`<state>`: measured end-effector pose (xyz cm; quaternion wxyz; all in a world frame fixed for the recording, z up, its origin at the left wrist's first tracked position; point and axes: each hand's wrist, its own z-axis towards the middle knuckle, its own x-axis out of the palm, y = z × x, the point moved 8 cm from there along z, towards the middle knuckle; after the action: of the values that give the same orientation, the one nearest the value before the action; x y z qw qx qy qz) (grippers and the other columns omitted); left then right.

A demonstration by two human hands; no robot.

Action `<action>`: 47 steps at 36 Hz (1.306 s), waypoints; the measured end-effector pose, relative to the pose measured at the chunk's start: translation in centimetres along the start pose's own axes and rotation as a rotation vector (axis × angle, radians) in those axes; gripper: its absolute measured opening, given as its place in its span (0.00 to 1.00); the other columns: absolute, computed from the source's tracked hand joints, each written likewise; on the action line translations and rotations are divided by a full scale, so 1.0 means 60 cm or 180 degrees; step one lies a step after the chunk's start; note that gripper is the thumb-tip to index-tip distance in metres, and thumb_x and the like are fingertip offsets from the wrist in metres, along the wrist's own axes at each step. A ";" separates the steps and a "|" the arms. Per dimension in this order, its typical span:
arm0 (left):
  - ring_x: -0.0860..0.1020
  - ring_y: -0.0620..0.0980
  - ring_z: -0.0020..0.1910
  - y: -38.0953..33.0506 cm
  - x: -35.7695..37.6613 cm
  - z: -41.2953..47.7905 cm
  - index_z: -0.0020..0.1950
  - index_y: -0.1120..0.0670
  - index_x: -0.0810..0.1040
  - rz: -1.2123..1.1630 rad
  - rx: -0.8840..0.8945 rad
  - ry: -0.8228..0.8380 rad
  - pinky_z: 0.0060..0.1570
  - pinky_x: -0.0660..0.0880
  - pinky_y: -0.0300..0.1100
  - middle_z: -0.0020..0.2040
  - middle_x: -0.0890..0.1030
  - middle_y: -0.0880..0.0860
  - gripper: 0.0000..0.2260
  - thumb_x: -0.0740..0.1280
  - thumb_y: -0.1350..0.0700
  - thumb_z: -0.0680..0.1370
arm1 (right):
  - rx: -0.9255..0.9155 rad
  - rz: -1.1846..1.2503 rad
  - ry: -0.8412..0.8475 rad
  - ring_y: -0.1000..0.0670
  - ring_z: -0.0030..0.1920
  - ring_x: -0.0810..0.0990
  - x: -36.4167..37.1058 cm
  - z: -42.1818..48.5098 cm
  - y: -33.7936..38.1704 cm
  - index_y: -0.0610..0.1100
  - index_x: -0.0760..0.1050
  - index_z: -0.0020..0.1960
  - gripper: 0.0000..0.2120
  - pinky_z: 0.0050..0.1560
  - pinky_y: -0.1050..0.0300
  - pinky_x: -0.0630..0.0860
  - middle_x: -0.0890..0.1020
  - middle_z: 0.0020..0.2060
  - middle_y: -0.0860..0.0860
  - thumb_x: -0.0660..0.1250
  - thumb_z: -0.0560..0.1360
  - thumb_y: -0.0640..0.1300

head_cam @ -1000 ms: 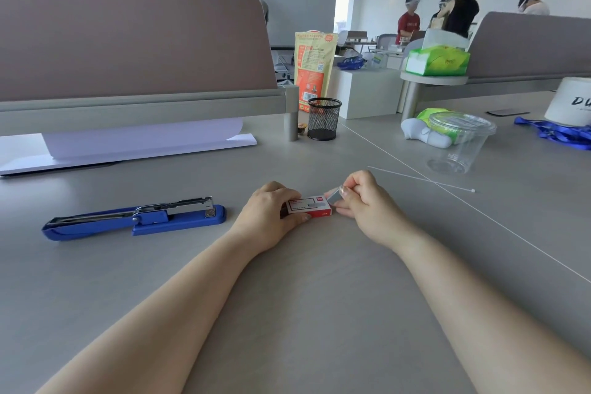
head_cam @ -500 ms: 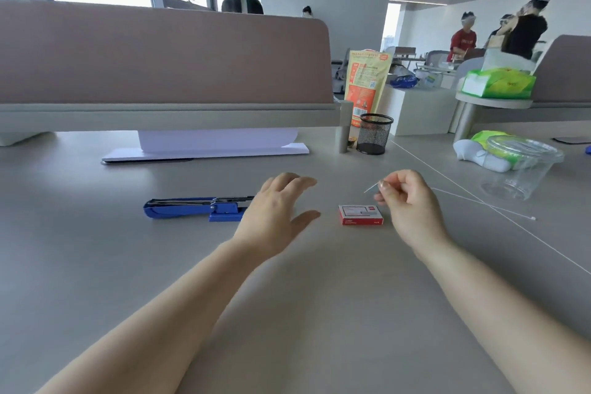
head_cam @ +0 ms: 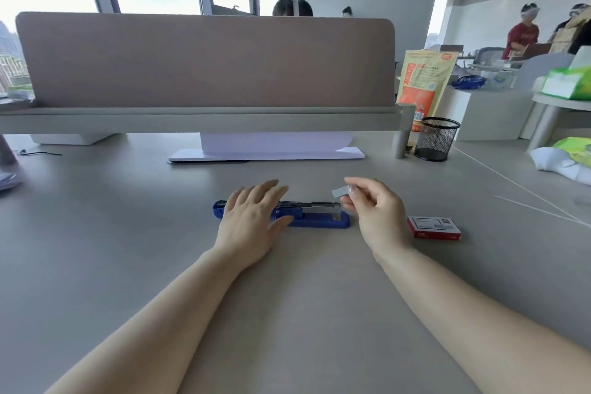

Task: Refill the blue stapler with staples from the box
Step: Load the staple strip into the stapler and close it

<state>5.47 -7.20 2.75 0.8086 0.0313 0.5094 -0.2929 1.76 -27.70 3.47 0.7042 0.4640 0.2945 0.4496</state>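
Note:
The blue stapler [head_cam: 315, 216] lies lengthwise on the grey desk, its metal staple channel facing up. My left hand [head_cam: 252, 221] hovers over its left half with fingers spread, hiding that part; whether it touches is unclear. My right hand [head_cam: 374, 211] is just right of the stapler's front end and pinches a small grey strip of staples [head_cam: 339, 191] between thumb and fingers, slightly above the channel. The red-and-white staple box [head_cam: 434, 227] lies flat on the desk to the right of my right hand.
A desk divider [head_cam: 204, 64] with a white stand [head_cam: 271, 150] under it runs across the back. A black mesh cup [head_cam: 436, 139] and an orange pouch [head_cam: 422, 83] stand at back right. People stand far right. A thin white line [head_cam: 527, 198] crosses the desk.
Both hands left the staple box and moved left to the stapler. My right hand carried a staple strip out of the box; my left hand released the box and now covers the stapler.

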 end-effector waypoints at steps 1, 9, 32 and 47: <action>0.63 0.50 0.71 -0.001 0.002 0.002 0.71 0.44 0.63 0.0039 0.0018 0.0022 0.72 0.51 0.48 0.73 0.65 0.46 0.23 0.59 0.43 0.77 | 0.0026 0.0042 0.0056 0.50 0.42 0.83 0.002 0.000 -0.003 0.47 0.78 0.51 0.09 0.38 0.72 0.75 0.83 0.42 0.45 0.62 0.76 0.37; 0.70 0.52 0.64 0.005 0.011 0.005 0.66 0.46 0.70 0.0142 -0.0079 0.0179 0.71 0.55 0.51 0.64 0.75 0.48 0.18 0.59 0.44 0.77 | 0.0051 -0.0050 0.0354 0.54 0.42 0.83 0.022 0.003 -0.014 0.53 0.76 0.48 0.13 0.47 0.64 0.78 0.82 0.41 0.53 0.64 0.75 0.35; 0.75 0.54 0.50 -0.006 -0.018 0.000 0.54 0.48 0.78 -0.0172 0.0103 -0.0335 0.57 0.66 0.45 0.51 0.80 0.49 0.10 0.68 0.50 0.73 | -0.0259 -0.1000 0.0756 0.61 0.51 0.73 0.037 -0.002 -0.011 0.51 0.80 0.47 0.07 0.47 0.76 0.65 0.76 0.45 0.59 0.69 0.71 0.41; 0.75 0.53 0.50 0.000 -0.015 0.001 0.55 0.47 0.77 -0.0077 0.0071 -0.0346 0.58 0.66 0.45 0.52 0.79 0.49 0.10 0.67 0.49 0.74 | -0.0086 -0.1124 0.0630 0.54 0.52 0.74 0.029 0.001 -0.024 0.47 0.80 0.51 0.08 0.47 0.69 0.68 0.76 0.47 0.56 0.68 0.72 0.40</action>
<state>5.27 -6.83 3.52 0.8311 0.0181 0.4617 -0.3096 3.07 -26.41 2.18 0.7459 0.3492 0.4330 0.3664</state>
